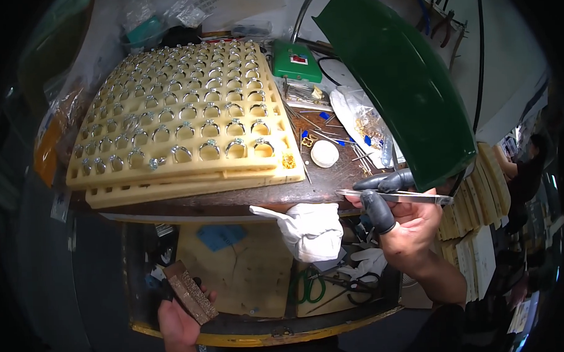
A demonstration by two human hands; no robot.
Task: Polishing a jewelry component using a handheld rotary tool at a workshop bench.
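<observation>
**Tabletop (323,186) and open drawer (250,340): item check**

The tabletop is dark wood and carries most of the items; the drawer stands open below its front edge. A pale foam tray (189,174) sits at left on a second foam slab (171,195); silver-coloured rings (236,141) with pale stones stand in its rows of slots. A green lampshade (396,79) hangs over the right side.

The right hand (408,224), with black covers on its thumb and fingers, is at the tabletop's front edge; its grip is grasping tweezers. The left hand (178,322) is at the drawer's left part; its grip is grasping a block.

A white cloth bundle (315,234) lies near the right hand, over the drawer. The brown block (190,291) is tilted and shows a rough, speckled face. Green-handled scissors (312,288) lie inside the drawer. The tweezers (413,197) point left; tip contact cannot be determined. A round white item (324,154) rests beyond them, right of the tray.
</observation>
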